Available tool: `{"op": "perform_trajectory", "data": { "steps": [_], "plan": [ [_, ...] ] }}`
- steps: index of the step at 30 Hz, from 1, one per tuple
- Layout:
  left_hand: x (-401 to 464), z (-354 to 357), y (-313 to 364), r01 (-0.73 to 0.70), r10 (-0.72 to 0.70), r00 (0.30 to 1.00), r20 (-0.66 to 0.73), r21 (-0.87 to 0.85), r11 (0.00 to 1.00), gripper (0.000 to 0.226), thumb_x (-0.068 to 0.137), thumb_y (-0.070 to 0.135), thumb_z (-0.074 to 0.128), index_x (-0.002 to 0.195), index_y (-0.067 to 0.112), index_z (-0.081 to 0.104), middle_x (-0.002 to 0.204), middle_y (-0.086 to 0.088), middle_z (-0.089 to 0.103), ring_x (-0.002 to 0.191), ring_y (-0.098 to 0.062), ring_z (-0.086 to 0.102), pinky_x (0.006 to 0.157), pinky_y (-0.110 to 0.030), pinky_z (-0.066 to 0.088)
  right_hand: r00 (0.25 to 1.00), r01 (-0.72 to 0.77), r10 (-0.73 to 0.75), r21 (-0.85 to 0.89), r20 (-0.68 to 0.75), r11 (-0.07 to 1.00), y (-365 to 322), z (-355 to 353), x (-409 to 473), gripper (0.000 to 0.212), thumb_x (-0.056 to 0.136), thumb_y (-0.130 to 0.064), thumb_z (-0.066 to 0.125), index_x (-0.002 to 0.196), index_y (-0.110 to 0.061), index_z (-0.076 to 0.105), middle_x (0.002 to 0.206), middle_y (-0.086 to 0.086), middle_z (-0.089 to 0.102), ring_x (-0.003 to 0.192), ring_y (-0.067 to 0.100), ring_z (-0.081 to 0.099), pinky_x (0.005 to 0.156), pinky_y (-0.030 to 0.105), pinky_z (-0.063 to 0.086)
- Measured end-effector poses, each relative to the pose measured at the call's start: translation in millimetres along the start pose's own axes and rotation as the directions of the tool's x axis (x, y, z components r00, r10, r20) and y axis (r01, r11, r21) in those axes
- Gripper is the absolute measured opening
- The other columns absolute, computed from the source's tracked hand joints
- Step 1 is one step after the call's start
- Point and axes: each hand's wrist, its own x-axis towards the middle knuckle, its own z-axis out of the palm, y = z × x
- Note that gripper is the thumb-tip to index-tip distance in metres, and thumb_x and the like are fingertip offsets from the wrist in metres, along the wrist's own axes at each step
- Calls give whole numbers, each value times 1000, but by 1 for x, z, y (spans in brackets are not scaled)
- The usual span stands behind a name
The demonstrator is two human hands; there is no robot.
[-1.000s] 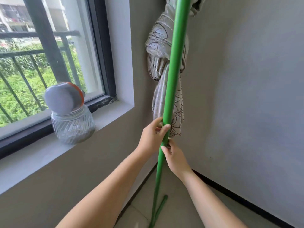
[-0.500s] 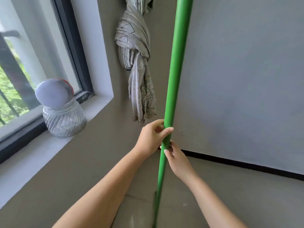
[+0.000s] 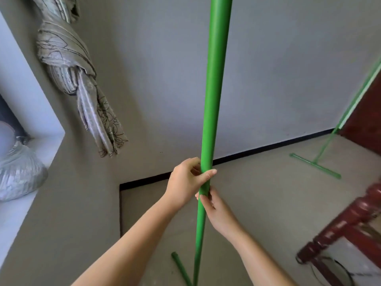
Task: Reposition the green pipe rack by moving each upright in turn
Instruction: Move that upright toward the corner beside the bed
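A thick green upright pipe (image 3: 214,83) of the rack runs from the top of the view down to the floor in front of me. My left hand (image 3: 186,180) is wrapped around it at waist height. My right hand (image 3: 214,211) grips the same pipe just below. Its green foot bar (image 3: 181,269) lies on the floor at the bottom. The rack's second upright (image 3: 358,96) leans at the far right, with its own foot bar (image 3: 315,165) on the floor by the wall.
A knotted grey curtain (image 3: 80,85) hangs in the corner at left. A ribbed glass jar (image 3: 18,174) sits on the window sill (image 3: 12,219). Dark red wooden furniture (image 3: 350,221) stands at right, with a cable on the floor beneath it.
The view has swung right and away from the window; the curtain now lies left of the pipe. The second upright and red furniture have come into view. Both hands keep their grip.
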Motion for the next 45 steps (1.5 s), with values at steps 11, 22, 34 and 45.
{"op": "perform_trajectory", "data": {
  "steps": [11, 22, 34, 45],
  "plan": [
    [-106, 96, 109, -176, 197, 906, 375, -89, 980, 46, 64, 58, 55, 76, 14, 59, 71, -13, 68, 68, -32, 61, 68, -50, 52, 973, -107, 101, -20, -205, 994, 36, -87, -178, 18, 92, -32, 41, 109, -37, 39, 105, 3, 64, 99, 15, 60, 86, 33, 46],
    [-202, 173, 209, -419, 458, 463, 759, -268, 867, 50, 74, 59, 54, 90, 12, 60, 86, -14, 69, 80, -28, 64, 78, -49, 51, 794, -250, 236, 53, -561, 967, 54, -133, -350, 27, 91, -31, 44, 117, -27, 40, 91, 2, 61, 84, 16, 60, 78, 32, 52],
    [-326, 223, 290, -411, 648, -218, 730, -671, 617, 38, 88, 34, 55, 121, 18, 46, 113, 3, 62, 104, -14, 59, 91, -38, 51, 207, -269, 254, 194, -945, 943, 47, -110, -499, 29, 87, -9, 52, 111, -26, 48, 86, -4, 60, 73, -3, 52, 64, 9, 41],
    [-461, 215, 328, -362, 759, -410, 506, -854, 374, 52, 82, 48, 55, 123, 19, 43, 104, -7, 67, 95, -29, 63, 79, -43, 52, -186, -380, 253, 307, -949, 873, 24, -59, -622, 25, 84, -11, 55, 82, -34, 44, 69, -10, 53, 62, 1, 49, 59, 15, 41]
  ]
}}
